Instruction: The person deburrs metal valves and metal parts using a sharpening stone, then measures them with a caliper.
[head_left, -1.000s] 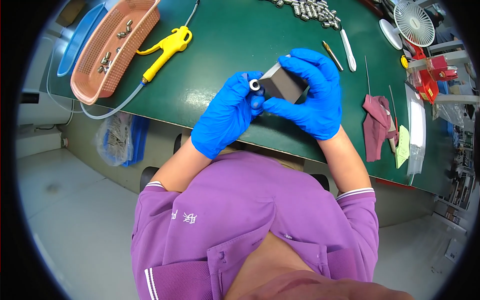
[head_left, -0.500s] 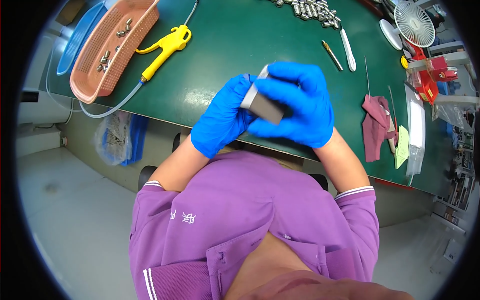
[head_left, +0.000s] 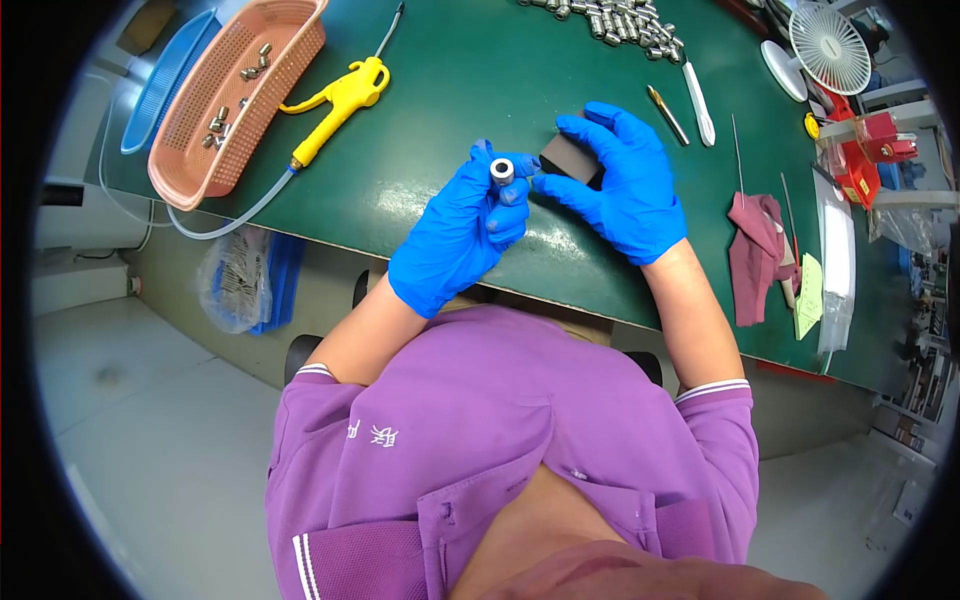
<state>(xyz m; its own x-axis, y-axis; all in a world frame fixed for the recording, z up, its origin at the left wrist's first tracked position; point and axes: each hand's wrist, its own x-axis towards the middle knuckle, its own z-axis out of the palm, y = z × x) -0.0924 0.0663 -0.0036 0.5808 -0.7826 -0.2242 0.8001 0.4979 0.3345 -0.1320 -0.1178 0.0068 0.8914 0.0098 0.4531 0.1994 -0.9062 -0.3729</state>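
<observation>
Both hands wear blue gloves and work over a green table (head_left: 450, 90). My left hand (head_left: 455, 230) pinches a small silver metal sleeve (head_left: 501, 171) between thumb and fingers, its open end facing up. My right hand (head_left: 618, 185) grips a dark grey block (head_left: 566, 159) just to the right of the sleeve; the fingers cover most of the block. The block and the sleeve are close together but apart.
A pink mesh basket (head_left: 190, 150) with several metal sleeves sits far left, beside a blue tray (head_left: 150, 100). A yellow air gun (head_left: 335, 105) with a hose lies next to it. More sleeves (head_left: 610, 18), a white-handled tool (head_left: 698, 88), a brass-tipped tool (head_left: 665, 112), a maroon rag (head_left: 755, 250) and a small fan (head_left: 825, 45) lie to the right.
The hands were pressed together around the block with the sleeve against it. Now they have drawn slightly apart, the left holding the sleeve alone, the right holding the block.
</observation>
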